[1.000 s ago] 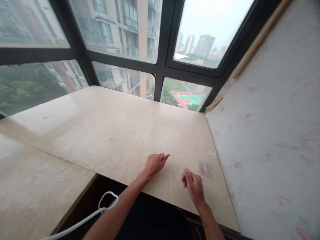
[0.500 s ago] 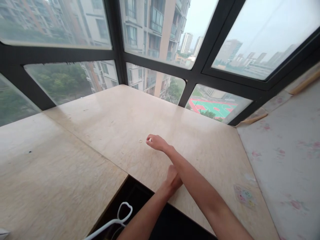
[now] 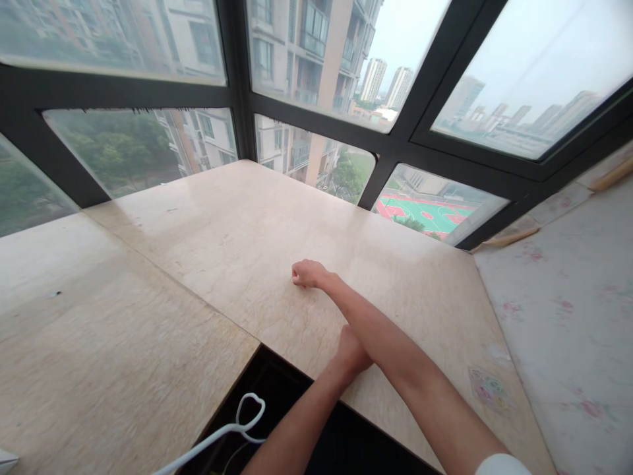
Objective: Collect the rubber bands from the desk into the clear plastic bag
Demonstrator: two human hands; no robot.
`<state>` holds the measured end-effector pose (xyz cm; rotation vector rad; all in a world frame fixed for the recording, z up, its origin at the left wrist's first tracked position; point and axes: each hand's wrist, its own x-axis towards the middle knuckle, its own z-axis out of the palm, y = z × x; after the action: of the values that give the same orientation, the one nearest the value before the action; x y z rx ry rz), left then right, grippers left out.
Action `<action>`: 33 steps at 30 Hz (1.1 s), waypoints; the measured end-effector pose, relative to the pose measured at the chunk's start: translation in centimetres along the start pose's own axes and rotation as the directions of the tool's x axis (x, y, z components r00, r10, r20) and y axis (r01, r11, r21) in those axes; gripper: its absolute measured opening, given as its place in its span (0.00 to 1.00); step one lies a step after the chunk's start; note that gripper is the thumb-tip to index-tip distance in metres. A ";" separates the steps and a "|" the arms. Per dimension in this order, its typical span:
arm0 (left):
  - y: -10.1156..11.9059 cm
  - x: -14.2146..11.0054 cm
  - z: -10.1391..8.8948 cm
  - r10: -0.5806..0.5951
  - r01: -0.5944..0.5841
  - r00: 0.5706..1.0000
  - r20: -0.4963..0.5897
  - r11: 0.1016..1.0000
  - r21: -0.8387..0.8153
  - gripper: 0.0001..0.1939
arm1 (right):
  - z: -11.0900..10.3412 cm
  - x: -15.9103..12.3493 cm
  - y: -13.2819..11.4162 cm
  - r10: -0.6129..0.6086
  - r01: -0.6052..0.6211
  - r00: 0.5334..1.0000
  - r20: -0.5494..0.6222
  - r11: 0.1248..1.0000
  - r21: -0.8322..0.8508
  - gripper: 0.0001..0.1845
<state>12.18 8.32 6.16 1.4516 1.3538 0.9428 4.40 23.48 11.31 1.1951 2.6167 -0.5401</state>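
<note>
My right hand (image 3: pixel 307 273) is curled closed just over the tabletop, near its middle. The small pale ring seen there earlier no longer shows on the surface. It seems to be inside the closed fingers, though the fingers hide it. My right forearm crosses above my left wrist. My left hand (image 3: pixel 352 348) rests low by the table's front edge, its fingers hidden beneath the right forearm, so I cannot tell what it holds.
A clear packet with coloured ring-like shapes (image 3: pixel 489 390) lies on the marbled tabletop (image 3: pixel 208 231) at right. A white cable (image 3: pixel 217 435) hangs over the dark opening (image 3: pixel 281 376) in front. A small dark bit (image 3: pixel 58 293) lies at left. Dark-framed windows (image 3: pixel 316 112) border the back.
The pale ring beside my right hand has gone from the tabletop, and the right fingers have curled tighter. The view has shifted slightly; my left hand stays under the right forearm.
</note>
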 end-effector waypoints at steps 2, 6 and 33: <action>0.4 0.3 -0.1 0.065 -0.095 0.993 0.103 0.942 0.321 0.09 | -0.2 -1.2 1.0 -0.018 0.018 1.000 0.000 0.999 0.048 0.04; 0.5 0.5 0.1 0.123 -0.208 0.975 0.185 0.798 0.566 0.13 | -0.2 -4.6 3.4 -0.044 0.058 0.997 -0.068 0.976 0.208 0.05; -0.1 1.1 0.0 0.275 -0.194 0.958 -0.075 0.822 0.535 0.19 | 10.7 -35.9 14.1 0.745 -0.072 0.495 -0.448 0.549 0.833 0.12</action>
<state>12.23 9.38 6.05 2.0366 1.6548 0.8861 38.83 3.00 10.38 2.9171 2.3986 -1.2629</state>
